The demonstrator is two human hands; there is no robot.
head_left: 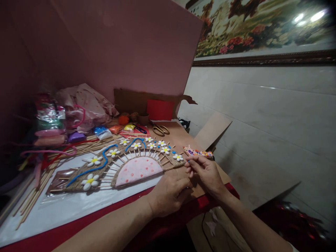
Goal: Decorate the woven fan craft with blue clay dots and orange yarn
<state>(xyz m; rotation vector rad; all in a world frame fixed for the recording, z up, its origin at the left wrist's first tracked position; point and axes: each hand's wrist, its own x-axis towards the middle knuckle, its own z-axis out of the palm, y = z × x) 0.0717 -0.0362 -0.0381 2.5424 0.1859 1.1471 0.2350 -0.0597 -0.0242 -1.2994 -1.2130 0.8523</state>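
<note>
A fan-shaped craft of sticks woven with jute twine [101,167] lies on the table, a pink dotted half-round piece [139,170] at its centre. White clay flowers with yellow middles [90,182], blue clay strips [105,161] and small blue dots decorate the twine. Over the table's front edge, my left hand [170,194] has its fingers curled; what they hold, if anything, is hidden. My right hand [204,173] pinches a tiny bit of blue clay [188,161] between thumb and forefinger, close to the fan's right end.
Scissors [160,129] and a flower-patterned piece [198,152] lie beyond the fan. Bagged coloured clay [103,133], loose sticks [34,196] and crumpled pink wrapping [84,103] crowd the left and back. A cardboard sheet [214,129] leans near the tiled wall.
</note>
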